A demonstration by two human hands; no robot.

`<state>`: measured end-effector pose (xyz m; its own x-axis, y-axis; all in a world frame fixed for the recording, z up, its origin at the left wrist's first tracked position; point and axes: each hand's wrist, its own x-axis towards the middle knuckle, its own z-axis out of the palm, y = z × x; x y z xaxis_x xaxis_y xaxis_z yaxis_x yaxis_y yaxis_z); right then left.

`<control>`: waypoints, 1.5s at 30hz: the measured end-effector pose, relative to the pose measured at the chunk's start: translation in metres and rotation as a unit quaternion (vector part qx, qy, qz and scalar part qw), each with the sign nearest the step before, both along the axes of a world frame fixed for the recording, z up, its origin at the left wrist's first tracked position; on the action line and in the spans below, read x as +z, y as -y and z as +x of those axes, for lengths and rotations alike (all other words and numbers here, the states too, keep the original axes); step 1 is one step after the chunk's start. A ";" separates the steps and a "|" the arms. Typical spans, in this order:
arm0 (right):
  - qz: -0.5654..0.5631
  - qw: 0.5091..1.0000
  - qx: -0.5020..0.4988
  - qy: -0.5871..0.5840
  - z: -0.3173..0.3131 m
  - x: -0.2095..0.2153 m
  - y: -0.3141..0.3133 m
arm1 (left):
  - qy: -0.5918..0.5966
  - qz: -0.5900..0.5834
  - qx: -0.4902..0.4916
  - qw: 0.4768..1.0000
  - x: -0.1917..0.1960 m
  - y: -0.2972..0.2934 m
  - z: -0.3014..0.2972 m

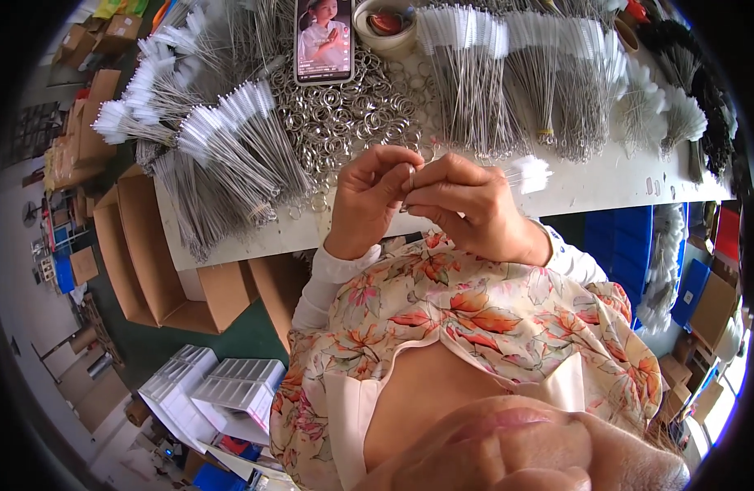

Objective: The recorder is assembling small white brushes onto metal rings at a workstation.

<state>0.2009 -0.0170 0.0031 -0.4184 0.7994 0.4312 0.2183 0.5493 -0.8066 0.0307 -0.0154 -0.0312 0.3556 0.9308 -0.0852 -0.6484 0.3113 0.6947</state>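
Note:
My left hand (364, 200) and my right hand (475, 200) meet above the front edge of the worktable, fingertips pinched together. A small metal ring (411, 177) shows between them, partly covered by the fingers. Just past my right hand, the white bristle heads of wire brushes (531, 175) stick out. Their thin stems run behind that hand, and I cannot tell whether its fingers grip them. Beyond my hands lies a heap of silvery split rings (344, 114).
Bundles of white-bristled wire brushes lie at left (238, 139) and right (467, 82) on the white table (573, 184). A phone (324, 41) and a round tub (385, 37) stand at the back. Cardboard boxes (160, 270) and white plastic drawers (229, 393) are left below; blue bins (618, 245) stand right.

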 end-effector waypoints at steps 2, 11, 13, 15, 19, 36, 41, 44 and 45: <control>-0.021 1.000 0.001 -0.004 0.000 0.007 -0.002 | -0.026 0.031 0.003 0.999 0.004 0.000 -0.006; -0.412 0.891 0.122 -0.147 0.003 0.021 -0.014 | -0.493 0.524 0.208 0.663 0.033 -0.001 -0.015; -0.257 0.952 0.111 -0.126 -0.001 0.013 -0.013 | -0.405 0.277 0.170 0.855 0.033 0.005 -0.010; -0.030 0.993 0.070 -0.093 -0.008 0.008 -0.010 | -0.175 0.086 0.065 0.979 0.030 0.006 -0.015; 0.238 0.969 0.012 0.061 -0.006 0.005 -0.009 | -0.073 0.047 -0.017 0.996 0.036 0.002 -0.023; -0.384 0.902 0.109 -0.165 -0.010 0.029 -0.024 | -0.456 0.439 0.286 0.719 0.042 0.011 -0.028; -0.463 0.849 0.105 -0.231 -0.024 0.030 -0.020 | -0.464 0.446 0.285 0.711 0.038 0.008 -0.026; -0.460 0.851 0.108 -0.227 -0.027 0.025 -0.023 | -0.433 0.405 0.278 0.756 0.040 0.007 -0.027; -0.462 0.851 0.109 -0.226 -0.027 0.023 -0.025 | -0.432 0.398 0.261 0.766 0.042 0.005 -0.030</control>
<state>0.1743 0.0083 0.0262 -0.5588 0.8091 -0.1821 -0.2549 -0.3765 -0.8907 0.0009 -0.0206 0.0104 0.0469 0.8063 0.5896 0.2679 -0.5788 0.7702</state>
